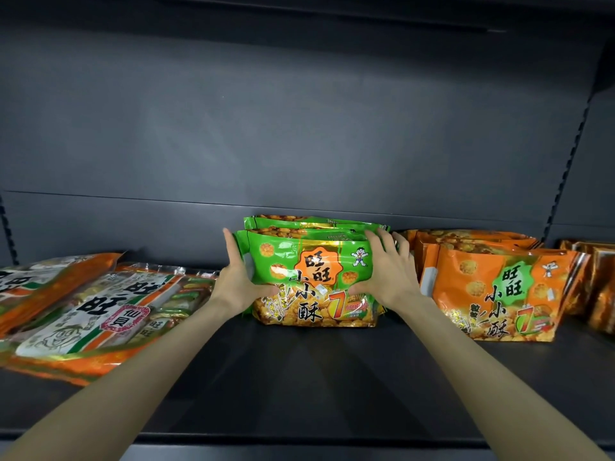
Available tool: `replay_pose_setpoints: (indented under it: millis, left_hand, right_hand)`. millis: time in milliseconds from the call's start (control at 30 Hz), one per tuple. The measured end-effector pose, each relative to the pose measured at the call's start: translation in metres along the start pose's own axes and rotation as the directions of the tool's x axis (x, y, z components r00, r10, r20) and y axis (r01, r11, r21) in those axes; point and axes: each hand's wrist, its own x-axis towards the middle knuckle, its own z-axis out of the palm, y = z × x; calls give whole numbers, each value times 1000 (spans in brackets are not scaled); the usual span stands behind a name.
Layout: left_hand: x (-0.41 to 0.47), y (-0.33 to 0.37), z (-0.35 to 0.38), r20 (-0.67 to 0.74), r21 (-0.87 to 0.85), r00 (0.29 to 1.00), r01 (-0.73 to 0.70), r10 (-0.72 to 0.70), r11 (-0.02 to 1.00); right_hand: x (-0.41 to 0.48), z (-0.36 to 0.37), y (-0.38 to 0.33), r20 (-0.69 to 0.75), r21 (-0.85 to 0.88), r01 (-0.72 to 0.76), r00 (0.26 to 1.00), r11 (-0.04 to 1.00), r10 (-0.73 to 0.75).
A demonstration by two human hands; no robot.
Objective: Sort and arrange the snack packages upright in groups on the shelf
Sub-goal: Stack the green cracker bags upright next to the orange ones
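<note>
A group of green snack packages (312, 271) stands upright at the middle of the dark shelf (299, 371), one behind another. My left hand (238, 277) holds the left side of the front green package, thumb across its face and fingers up along the edge. On the right side my right hand (387, 271) grips the same package, thumb on the front and fingers over the top corner. To the right stands a group of orange snack packages (492, 291), upright. White-and-orange rice cracker packages (100, 307) lie flat in a pile at the left.
More orange-brown packages (599, 281) stand at the far right edge. The shelf's dark back panel (299, 128) rises behind everything. Bare shelf surface stretches in front of the green and orange groups, down to the front lip (299, 440).
</note>
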Motion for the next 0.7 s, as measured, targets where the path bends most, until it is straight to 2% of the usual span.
replay_pose_setpoints:
  millis: [100, 267, 500, 700]
  left_hand:
    - [3, -2, -1, 22, 65, 998, 58, -59, 996]
    - [1, 1, -6, -4, 258, 997, 69, -71, 964]
    - [-2, 19, -35, -6, 566, 1000, 19, -20, 824]
    - [-26, 44, -75, 82, 571, 991, -130, 101, 810]
  right_hand:
    - [2, -4, 2, 31, -17, 16, 999, 1000, -15]
    - [5, -13, 0, 74, -80, 29, 997, 996, -23]
    - [4, -40, -14, 140, -67, 56, 989, 996, -46]
    - [-3, -66, -46, 86, 76, 179, 979, 981, -185]
